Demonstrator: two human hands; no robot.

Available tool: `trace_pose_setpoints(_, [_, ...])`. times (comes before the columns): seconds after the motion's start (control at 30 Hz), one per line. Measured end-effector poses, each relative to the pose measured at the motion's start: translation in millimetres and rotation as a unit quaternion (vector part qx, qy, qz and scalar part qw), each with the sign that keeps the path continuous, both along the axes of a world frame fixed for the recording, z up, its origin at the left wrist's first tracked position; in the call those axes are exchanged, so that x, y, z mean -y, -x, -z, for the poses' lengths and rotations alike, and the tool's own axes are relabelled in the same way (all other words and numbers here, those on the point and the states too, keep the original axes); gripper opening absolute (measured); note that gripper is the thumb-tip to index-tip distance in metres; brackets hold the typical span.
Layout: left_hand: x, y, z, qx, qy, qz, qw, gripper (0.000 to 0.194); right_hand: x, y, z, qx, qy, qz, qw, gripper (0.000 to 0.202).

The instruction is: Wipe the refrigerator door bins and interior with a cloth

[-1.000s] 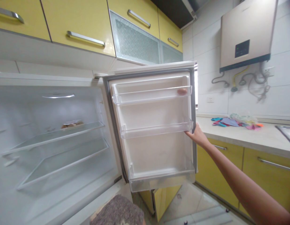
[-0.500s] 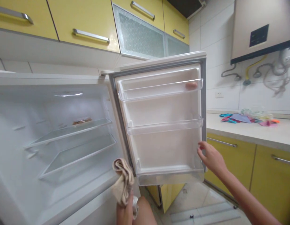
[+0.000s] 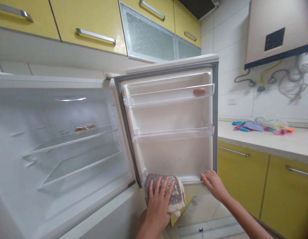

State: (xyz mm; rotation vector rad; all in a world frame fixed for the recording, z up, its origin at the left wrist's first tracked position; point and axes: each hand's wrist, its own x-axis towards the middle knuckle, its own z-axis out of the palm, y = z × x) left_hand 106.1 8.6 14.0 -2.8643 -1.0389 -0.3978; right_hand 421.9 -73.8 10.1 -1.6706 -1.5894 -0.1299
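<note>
My left hand (image 3: 158, 199) presses a folded grey-and-cream towel (image 3: 177, 196) against the front of the bottom door shelf (image 3: 193, 190), at the hinge side. Its fingers are spread over the towel. At the other end of that shelf, my right hand (image 3: 213, 184) has its fingers curled over the rim. The fridge door (image 3: 172, 113) stands wide open, with two more clear shelves above. A brown egg-like object (image 3: 199, 92) sits at the right end of the top shelf.
To the left is the fridge interior with glass shelves (image 3: 81, 162) and a small wrapped brown item (image 3: 85, 128). A white counter (image 3: 280, 141) at right bears colourful cloths or bags (image 3: 256, 126). Yellow cabinets (image 3: 243, 176) are below it, and a water heater (image 3: 278, 33) hangs above.
My left hand has brought the towel up and right onto the bottom door shelf, laying it out flatter. My right hand has slid down from the door's edge to that shelf's right end.
</note>
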Motion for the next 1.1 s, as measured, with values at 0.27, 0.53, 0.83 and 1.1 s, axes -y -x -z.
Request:
trace_pose_setpoints(0.27, [38.2,-94.6,-28.5,0.011,0.064,0.135,0.989,0.091,-7.9,-5.2,19.5,-0.014,-0.049,0.022,0.998,0.048])
trace_pose_setpoints(0.53, [12.1,-96.9,-38.9,-0.012,0.063,0.088,0.994,0.081,-15.8,-9.3,22.1,0.019,-0.061,0.036,0.997,0.042])
trace_pose_setpoints(0.83, [-32.1,-36.0,-84.4,-0.086,0.115,0.028,0.989,0.040,-13.9,-9.2,15.5,0.059,-0.043,0.049,0.996,0.045])
trace_pose_setpoints(1.1, [-66.0,18.4,-97.5,-0.119,0.124,0.000,0.985,0.045,-15.9,-9.0,14.2,-0.026,-0.060,0.024,0.998,0.042])
